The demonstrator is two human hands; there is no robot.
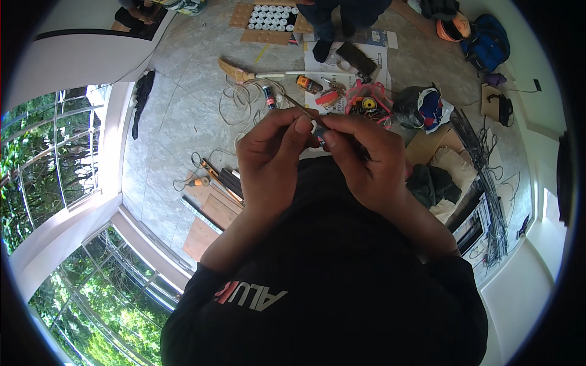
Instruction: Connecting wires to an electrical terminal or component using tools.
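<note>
My left hand [268, 160] and my right hand [371, 160] are raised in front of my dark shirt, their fingertips nearly meeting. A small dark piece [321, 136] with a bit of red and blue is pinched between my right thumb and forefinger. The left thumb and forefinger are pressed together beside it; what lies in them is mostly hidden. From between the fingers a thin dark rod [298, 106] slants up to the left. I cannot tell which hand grips the rod.
On the tiled floor ahead lie a broom [235, 71], coiled cable [234, 105], a yellow drill [309, 84] and a pink tool bag [378, 97]. Black wires [485, 161] lie at right, wooden boards [213, 213] at left. Another person [317, 21] stands beyond, near a box of white cylinders [271, 18].
</note>
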